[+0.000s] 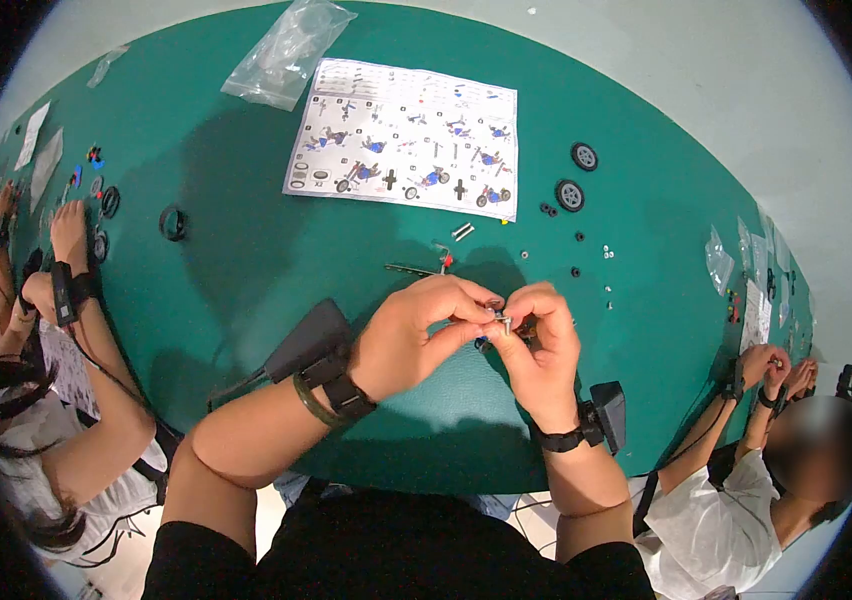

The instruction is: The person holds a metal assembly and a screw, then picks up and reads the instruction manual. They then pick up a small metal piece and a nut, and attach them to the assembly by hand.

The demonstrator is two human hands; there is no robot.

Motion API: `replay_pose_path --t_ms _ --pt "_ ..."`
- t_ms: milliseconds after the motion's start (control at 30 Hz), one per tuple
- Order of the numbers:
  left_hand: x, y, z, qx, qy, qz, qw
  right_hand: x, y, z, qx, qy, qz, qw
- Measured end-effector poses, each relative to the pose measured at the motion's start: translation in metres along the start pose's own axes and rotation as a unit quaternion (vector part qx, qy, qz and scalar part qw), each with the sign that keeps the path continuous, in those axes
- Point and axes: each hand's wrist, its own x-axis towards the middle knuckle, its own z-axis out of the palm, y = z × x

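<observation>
Between my two hands is a small model assembly [501, 318] with a silvery bolt or pin sticking out. Most of it hides behind my fingers, with a bit of blue showing below. My left hand [416, 335] pinches it from the left, thumb against forefinger. From the right, my right hand [543, 350] closes thumb and fingers on the same piece. Just beyond my left hand lie a dark flat strip [411, 268] and a small red part [448, 261]. Two silvery pins [462, 232] rest farther up the green table [346, 250].
A printed instruction sheet [401, 140] with motorcycle drawings lies ahead, beside a clear plastic bag [289, 55]. Right of it are two wheels [570, 195], black rings and tiny nuts [608, 253]. A black ring [173, 223] sits left. People work at both sides [71, 240].
</observation>
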Motion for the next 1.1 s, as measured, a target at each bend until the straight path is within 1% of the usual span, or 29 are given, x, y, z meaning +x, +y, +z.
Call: replay_pose_path --t_ms 67,167,267,367,467,567,667,867,1100 --pt "0.0 0.0 0.0 0.011 0.007 0.015 1.0 -0.002 0.002 -0.001 0.045 -0.019 0.024 0.999" --pt "0.0 0.001 0.0 0.003 0.008 0.005 1.0 0.0 0.0 -0.003 0.064 -0.03 0.033 0.997" --pt "0.002 0.003 -0.001 0.02 0.0 0.022 1.0 0.001 0.001 -0.006 0.078 -0.048 0.045 0.995" --pt "0.004 0.001 -0.002 0.051 -0.018 0.059 0.997 0.004 0.0 -0.011 0.115 -0.078 0.061 0.988" --pt "0.004 0.003 -0.003 0.062 -0.025 0.065 0.996 0.005 -0.005 -0.016 0.153 -0.105 0.101 0.977" --pt "0.002 0.003 -0.002 0.049 -0.008 0.025 0.998 0.006 -0.004 -0.018 0.158 -0.113 0.09 0.977" --pt "0.002 0.003 -0.001 0.031 0.005 0.016 0.999 0.005 -0.003 -0.018 0.173 -0.108 0.105 0.973" --pt "-0.002 -0.005 0.004 -0.007 0.032 0.018 0.999 0.003 -0.002 -0.013 0.155 -0.074 0.094 0.981" --pt "-0.003 -0.003 0.003 0.01 0.024 -0.004 1.0 0.002 0.001 -0.014 0.159 -0.065 0.102 0.98"
